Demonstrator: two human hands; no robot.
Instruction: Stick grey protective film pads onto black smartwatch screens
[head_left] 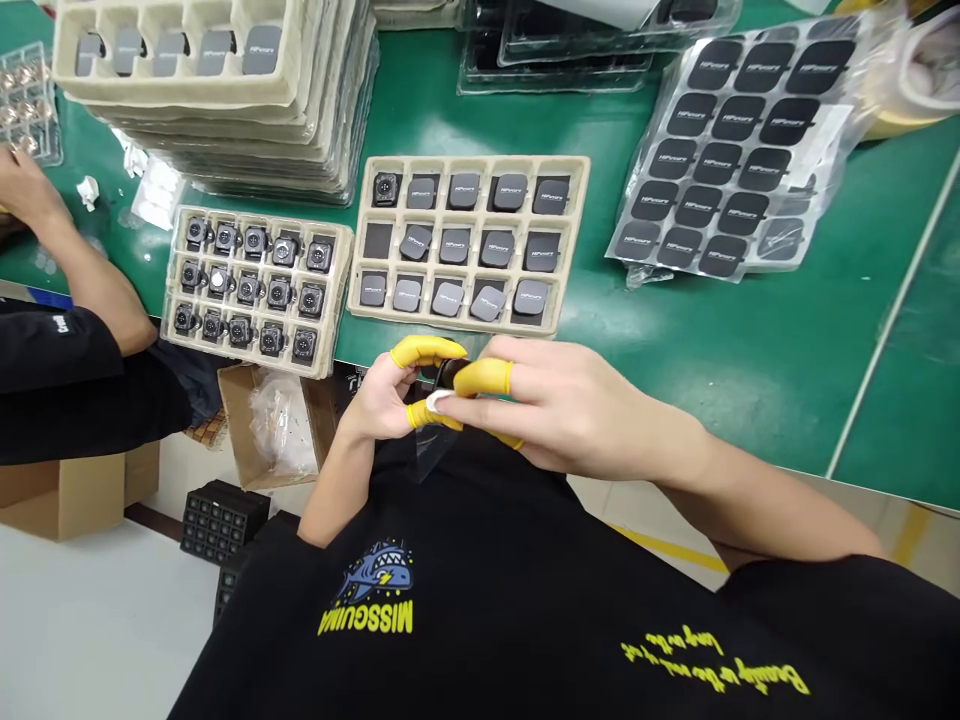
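Note:
At the table's near edge, both my hands meet around a small dark, glossy piece point(448, 374), probably a watch case, mostly hidden by fingers. My left hand point(384, 395) grips it from the left between thumb and fingers in yellow finger cots. From the right, my right hand point(566, 400) closes over it, also with yellow cots. A bit of white material point(435, 401) shows at a right fingertip; I cannot tell what it is. Clear film point(435, 445) hangs below. Just beyond lies a beige tray point(459, 326) with grey printed square covers and one watch case.
Left of it, another beige tray point(341, 290) holds watch cases. Tall stacked trays point(322, 110) stand behind. A sheet of dark printed squares point(701, 205) lies at right, beside a tape roll point(930, 70). A co-worker's arm point(90, 270) rests at far left. An open carton point(240, 430) sits below.

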